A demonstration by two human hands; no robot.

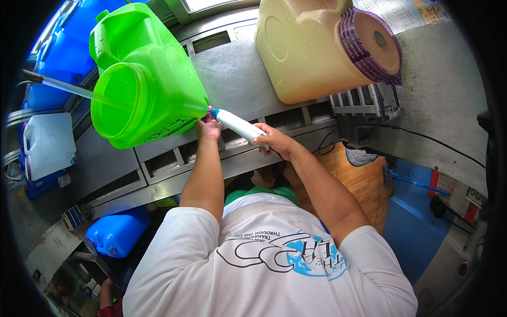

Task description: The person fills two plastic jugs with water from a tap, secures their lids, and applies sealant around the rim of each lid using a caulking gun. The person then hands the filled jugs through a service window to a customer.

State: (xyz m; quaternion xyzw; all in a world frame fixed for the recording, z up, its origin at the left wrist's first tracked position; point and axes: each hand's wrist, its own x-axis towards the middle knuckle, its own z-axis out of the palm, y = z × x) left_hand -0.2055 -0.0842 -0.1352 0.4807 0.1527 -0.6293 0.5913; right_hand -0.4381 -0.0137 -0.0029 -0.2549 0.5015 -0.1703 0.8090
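Note:
My right hand (pixel 272 141) is wrapped round a white, tube-shaped tool (pixel 236 126) with a blue tip, which slants up and left to the lower right corner of a green jug (pixel 169 79). At that corner, my left hand (pixel 209 127) has its fingers curled close to the tool's blue tip. The jug partly hides those fingers, and I cannot make out what they hold. The green jug lies tilted with its wide round mouth uncovered, and a clear tube (pixel 79 90) reaches into that mouth.
A cream jug (pixel 311 58) with a purple band round its lid stands right on the metal counter (pixel 232 68). A black cord (pixel 422 138) runs at the right. Blue containers (pixel 58 58) and a white jug (pixel 50 145) stand left; another blue container (pixel 119 232) sits lower.

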